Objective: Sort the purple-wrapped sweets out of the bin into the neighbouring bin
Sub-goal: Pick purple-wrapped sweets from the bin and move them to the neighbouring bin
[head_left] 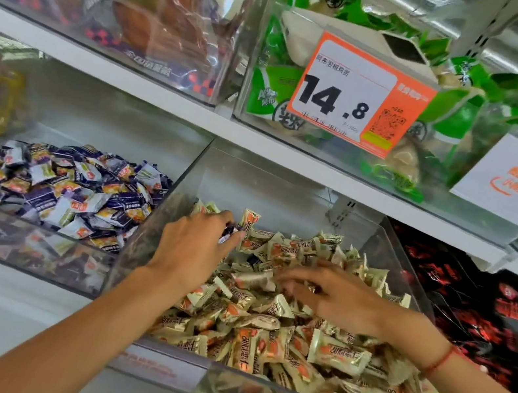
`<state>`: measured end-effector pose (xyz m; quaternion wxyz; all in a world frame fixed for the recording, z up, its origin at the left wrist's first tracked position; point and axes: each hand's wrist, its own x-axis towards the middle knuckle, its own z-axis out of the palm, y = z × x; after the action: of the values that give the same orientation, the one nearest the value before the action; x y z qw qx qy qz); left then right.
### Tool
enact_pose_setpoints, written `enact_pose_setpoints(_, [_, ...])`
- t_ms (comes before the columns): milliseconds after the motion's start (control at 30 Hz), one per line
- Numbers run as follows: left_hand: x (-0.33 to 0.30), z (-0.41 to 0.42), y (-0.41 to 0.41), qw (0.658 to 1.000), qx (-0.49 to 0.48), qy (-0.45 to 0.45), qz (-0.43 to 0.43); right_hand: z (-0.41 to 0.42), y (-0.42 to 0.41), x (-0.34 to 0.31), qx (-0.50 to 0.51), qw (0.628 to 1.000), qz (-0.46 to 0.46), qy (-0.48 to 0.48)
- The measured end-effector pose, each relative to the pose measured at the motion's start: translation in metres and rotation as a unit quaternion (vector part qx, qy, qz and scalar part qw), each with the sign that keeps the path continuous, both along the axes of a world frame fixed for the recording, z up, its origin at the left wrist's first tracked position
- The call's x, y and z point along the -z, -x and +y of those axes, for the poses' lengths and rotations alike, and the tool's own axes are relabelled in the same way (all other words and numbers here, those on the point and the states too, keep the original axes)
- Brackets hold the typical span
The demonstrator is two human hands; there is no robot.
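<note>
A purple-wrapped sweet is pinched in the left hand above the clear acrylic bin of cream-and-orange sweets. The right hand is spread open, fingers down among them. The neighbouring clear bin holds purple-wrapped sweets. "14.8" is read on an orange price tag.

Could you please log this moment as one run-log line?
left hand: holding purple-wrapped sweet | right hand: fingers spread, digging in gold sweets | neighbouring bin: purple sweets
</note>
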<state>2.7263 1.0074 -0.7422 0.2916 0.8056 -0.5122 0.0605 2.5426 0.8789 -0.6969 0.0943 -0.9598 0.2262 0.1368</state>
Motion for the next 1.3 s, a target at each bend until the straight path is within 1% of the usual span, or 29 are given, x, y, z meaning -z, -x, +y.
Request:
enact_pose_setpoints(33, [0.000,0.000,0.000,1.000,0.000,-0.002,0.001,-0.002,-0.007,0.001,0.019,1.000,-0.012,-0.018])
enact_pose_setpoints(67, [-0.001,0.000,0.000,1.000,0.000,-0.004,0.003,-0.005,-0.014,0.001,0.026,0.999,-0.023,-0.011])
enact_pose_setpoints(100, [-0.001,0.000,0.000,1.000,0.001,-0.007,0.004,-0.009,-0.022,0.001,0.028,0.999,-0.032,0.008])
enact_pose_setpoints(200, [-0.001,0.001,0.000,1.000,0.003,-0.007,0.009,-0.015,-0.049,0.002,0.020,0.996,-0.010,0.089])
enact_pose_setpoints(300, [-0.002,0.001,-0.001,1.000,-0.002,-0.011,0.007,-0.017,-0.073,0.013,-0.024,0.987,-0.025,0.159])
enact_pose_setpoints(400, [-0.003,0.000,0.000,1.000,-0.008,-0.017,0.003,-0.027,-0.089,0.024,-0.042,0.989,-0.010,0.145])
enact_pose_setpoints(500, [-0.003,0.001,0.000,1.000,-0.009,-0.016,0.009,-0.041,-0.098,0.033,-0.032,0.991,0.050,0.121])
enact_pose_setpoints(567, [-0.002,0.001,0.000,1.000,-0.011,-0.013,0.010,-0.046,-0.099,0.037,-0.042,0.988,0.079,0.124])
enact_pose_setpoints(667, [-0.002,0.001,0.000,1.000,-0.016,-0.010,0.012,-0.047,-0.094,0.038,-0.098,0.980,0.041,0.167])
enact_pose_setpoints(733, [-0.002,0.000,-0.001,1.000,-0.018,-0.002,0.018,-0.045,-0.092,0.038,-0.111,0.978,0.026,0.177])
enact_pose_setpoints(833, [-0.002,0.002,-0.002,0.999,-0.021,0.012,0.024,-0.044,-0.090,0.038,-0.098,0.981,0.025,0.168])
enact_pose_setpoints(933, [-0.003,0.004,-0.002,0.999,-0.021,0.025,0.038,-0.046,-0.084,0.035,-0.075,0.989,-0.010,0.130])
enact_pose_setpoints(1033, [-0.003,0.004,0.000,0.998,-0.016,0.024,0.049,-0.050,-0.076,0.034,-0.018,0.998,-0.038,0.044])
enact_pose_setpoints(1100, [-0.003,0.005,0.000,0.998,-0.011,0.020,0.050,-0.055,-0.070,0.032,0.044,0.996,-0.068,-0.040])
enact_pose_setpoints(1133, [-0.003,0.005,0.001,0.998,-0.008,0.018,0.052,-0.057,-0.066,0.029,0.063,0.993,-0.077,-0.065])
enact_pose_setpoints(1233, [-0.003,0.005,0.001,0.999,0.000,0.013,0.049,-0.060,-0.054,0.022,0.066,0.990,-0.067,-0.101])
enact_pose_setpoints(1300, [-0.003,0.003,0.001,0.999,0.002,0.011,0.047,-0.056,-0.051,0.022,0.051,0.994,-0.056,-0.085])
